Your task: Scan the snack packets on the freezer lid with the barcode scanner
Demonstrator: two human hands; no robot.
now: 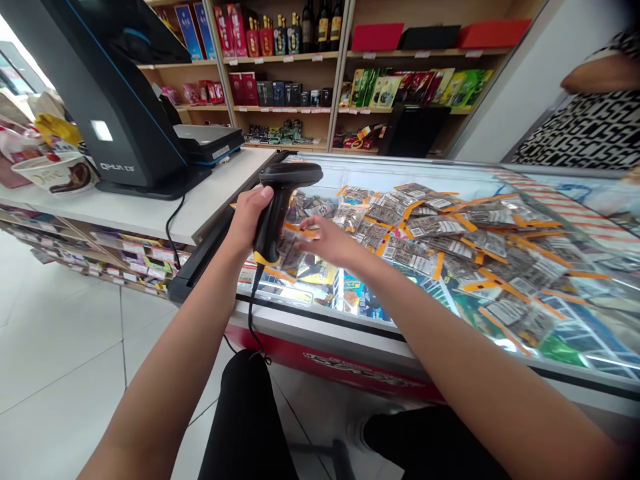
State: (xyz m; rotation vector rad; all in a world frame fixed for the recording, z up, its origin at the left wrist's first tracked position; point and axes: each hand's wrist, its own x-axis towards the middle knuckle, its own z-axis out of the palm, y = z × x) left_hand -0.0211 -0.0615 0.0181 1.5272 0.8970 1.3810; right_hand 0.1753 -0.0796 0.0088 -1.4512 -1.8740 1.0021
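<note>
My left hand (250, 217) is wrapped round the black grip of a barcode scanner (287, 175), which stands upright with its head at the top and its cable hanging down. To the right of it, my right hand (325, 241) has its fingers bent, closed at the orange edge of a clear snack packet (290, 250). The scanner's grip partly hides that packet, which is slightly blurred. Many similar orange-edged packets (415, 253) lie in a loose heap on the glass top of a freezer (320, 317), to the right of my hands.
On the white counter (150, 217) at left stand a dark checkout terminal (140, 127) and a Dove tub (55, 175). Shelves (280, 60) with bottles, boxes and bags line the back. At the far right is a person in a patterned top (590, 130). The scanner cable (251, 310) hangs over the freezer's front edge.
</note>
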